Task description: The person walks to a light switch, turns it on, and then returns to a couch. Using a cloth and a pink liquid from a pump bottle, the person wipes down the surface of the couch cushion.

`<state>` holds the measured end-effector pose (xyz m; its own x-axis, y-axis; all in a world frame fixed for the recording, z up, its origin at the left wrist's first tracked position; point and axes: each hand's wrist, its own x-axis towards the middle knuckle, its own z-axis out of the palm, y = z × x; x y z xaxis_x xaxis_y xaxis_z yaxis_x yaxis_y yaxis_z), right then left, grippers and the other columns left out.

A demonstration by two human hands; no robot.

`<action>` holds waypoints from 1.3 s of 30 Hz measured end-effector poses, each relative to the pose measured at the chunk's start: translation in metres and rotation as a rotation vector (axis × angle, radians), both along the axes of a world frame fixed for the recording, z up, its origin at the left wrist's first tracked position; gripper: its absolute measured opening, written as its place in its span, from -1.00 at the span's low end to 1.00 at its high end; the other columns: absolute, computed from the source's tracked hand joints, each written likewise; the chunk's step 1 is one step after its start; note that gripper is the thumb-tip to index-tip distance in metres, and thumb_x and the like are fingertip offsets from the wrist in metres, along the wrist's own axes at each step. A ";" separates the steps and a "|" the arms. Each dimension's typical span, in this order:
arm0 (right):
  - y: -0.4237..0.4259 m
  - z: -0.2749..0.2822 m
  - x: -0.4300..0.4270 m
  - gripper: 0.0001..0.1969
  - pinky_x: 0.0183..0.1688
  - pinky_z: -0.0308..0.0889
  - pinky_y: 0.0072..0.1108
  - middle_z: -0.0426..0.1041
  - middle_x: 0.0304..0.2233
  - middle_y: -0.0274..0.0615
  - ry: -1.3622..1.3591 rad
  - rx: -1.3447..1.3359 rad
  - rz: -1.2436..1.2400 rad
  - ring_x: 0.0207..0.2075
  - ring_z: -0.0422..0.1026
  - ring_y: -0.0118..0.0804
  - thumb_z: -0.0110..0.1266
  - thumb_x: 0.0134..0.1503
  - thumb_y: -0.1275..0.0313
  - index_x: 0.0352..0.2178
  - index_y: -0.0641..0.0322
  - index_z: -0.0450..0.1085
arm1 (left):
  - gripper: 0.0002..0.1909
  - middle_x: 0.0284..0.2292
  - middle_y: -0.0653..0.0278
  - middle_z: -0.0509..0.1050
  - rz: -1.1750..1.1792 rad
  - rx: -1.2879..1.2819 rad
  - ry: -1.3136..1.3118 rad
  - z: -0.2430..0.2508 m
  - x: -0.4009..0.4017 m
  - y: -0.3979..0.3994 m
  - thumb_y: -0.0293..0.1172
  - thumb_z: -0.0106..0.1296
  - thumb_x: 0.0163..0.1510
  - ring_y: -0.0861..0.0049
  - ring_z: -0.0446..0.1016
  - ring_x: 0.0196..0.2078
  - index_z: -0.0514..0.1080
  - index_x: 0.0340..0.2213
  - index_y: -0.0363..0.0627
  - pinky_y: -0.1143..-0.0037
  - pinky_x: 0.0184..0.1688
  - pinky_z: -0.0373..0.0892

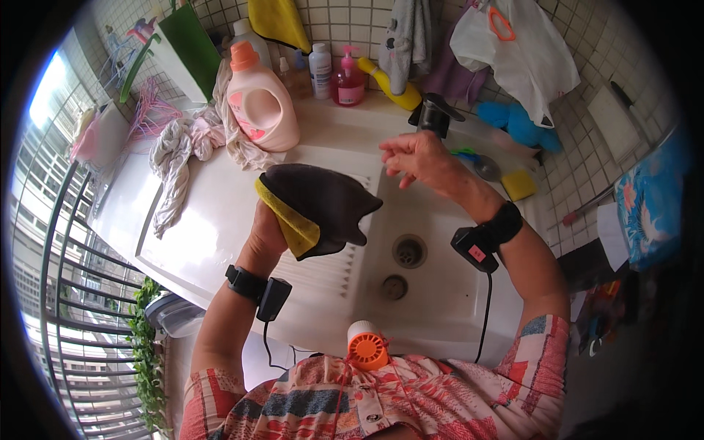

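A dark grey and yellow two-sided cloth (pixel 324 206) drapes over my left hand (pixel 268 228), which grips it above the ribbed washboard (pixel 319 275) of a white sink. The cloth hides most of that hand's fingers. My right hand (pixel 417 159) holds nothing; its fingers are apart and slightly bent. It hovers over the far part of the sink basin (pixel 440 308), just in front of the dark faucet (pixel 434 115). In the basin floor are a drain (pixel 410 251) and a second round dark opening (pixel 395 287).
A peach detergent bottle (pixel 261 99), a pink pump bottle (pixel 348 80) and a yellow brush (pixel 393 85) line the back ledge. Twisted damp cloths (pixel 176 159) lie on the left counter. A yellow sponge (pixel 518 185) sits at the right rim. A white plastic bag (pixel 517 49) hangs behind.
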<state>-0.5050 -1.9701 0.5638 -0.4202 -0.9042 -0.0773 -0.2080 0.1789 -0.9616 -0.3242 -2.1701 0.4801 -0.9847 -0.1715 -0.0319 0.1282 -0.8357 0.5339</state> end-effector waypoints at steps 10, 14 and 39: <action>-0.139 -0.041 -0.120 -0.62 -0.61 0.32 -0.64 0.39 -0.51 -0.15 0.449 0.097 -0.534 -0.52 0.39 -0.42 0.07 -0.18 0.37 -0.32 0.46 0.34 | -0.58 -0.24 0.07 0.40 0.530 -0.927 -0.334 -0.047 0.086 -0.043 -0.63 -0.25 -0.10 0.46 0.37 -0.19 0.26 -0.13 -0.41 0.58 -0.15 0.28; -0.183 -0.058 -0.130 -0.47 -0.36 0.37 -0.48 0.43 -0.40 0.08 0.711 0.212 -0.742 -0.38 0.44 -0.08 0.18 -0.26 0.20 -0.34 0.47 0.33 | -0.47 -0.01 -0.06 0.21 0.771 -1.476 -0.543 -0.058 0.119 -0.022 -0.66 -0.28 -0.18 0.20 0.23 0.02 0.19 -0.06 -0.33 0.44 0.02 0.16; -0.166 -0.078 -0.047 -0.62 -0.26 0.26 -0.59 0.42 -0.42 -0.27 0.317 -0.419 -0.348 -0.39 0.36 -0.40 0.18 -0.20 0.27 -0.36 0.30 0.38 | -0.53 -0.19 -0.09 0.28 0.870 -1.943 -0.528 -0.071 0.160 0.001 -0.48 0.04 -0.29 0.01 0.26 -0.11 0.26 -0.25 -0.43 0.22 0.06 0.11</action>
<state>-0.5521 -2.1363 0.4861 -0.6393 -0.6372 0.4303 -0.4921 -0.0909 -0.8658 -0.1640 -2.1693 0.4095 -0.6276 -0.5837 0.5151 -0.3301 0.7988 0.5029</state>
